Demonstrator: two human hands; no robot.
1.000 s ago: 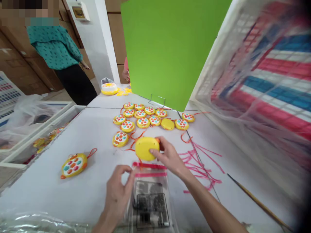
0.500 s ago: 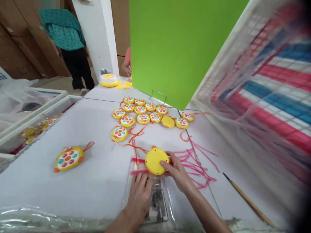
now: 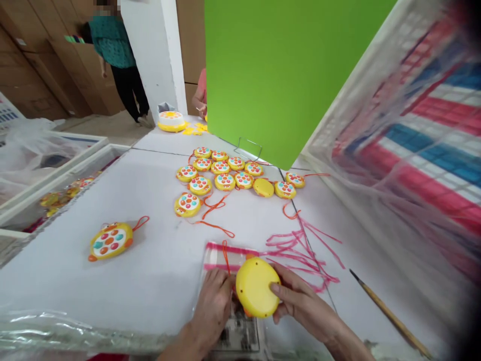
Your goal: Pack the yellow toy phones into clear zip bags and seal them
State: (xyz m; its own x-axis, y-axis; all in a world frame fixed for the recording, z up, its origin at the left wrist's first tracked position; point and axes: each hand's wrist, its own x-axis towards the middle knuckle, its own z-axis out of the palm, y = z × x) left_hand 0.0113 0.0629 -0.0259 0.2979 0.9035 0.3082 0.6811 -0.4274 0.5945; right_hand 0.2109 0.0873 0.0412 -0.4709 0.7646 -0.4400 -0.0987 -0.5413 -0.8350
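My right hand (image 3: 306,303) grips a round yellow toy (image 3: 257,291), its plain back with small screw holes turned up and its thumb on the back. At the toy's left edge, my left hand (image 3: 215,301) has its fingers closed around the lower end of an orange cord loop (image 3: 225,253); the fingertips are partly hidden. Beneath both hands lies a clear plastic bag (image 3: 210,245) with pink stripes and a dark printed sheet (image 3: 240,333). Off to the left, one toy (image 3: 109,241) rests button side up with its cord stretched out.
Several similar toys (image 3: 224,181) sit grouped farther back, one face down (image 3: 263,187). Pink strips (image 3: 296,250) and a wooden-handled pointed tool (image 3: 391,313) lie to the right. A green board (image 3: 293,75) and a mesh crate (image 3: 424,135) stand behind. A co-worker (image 3: 116,55) stands far left.
The yellow toy has come nearer to me in my right hand. My left hand has gone from lying on the bag to closing at the toy's edge by the cord.
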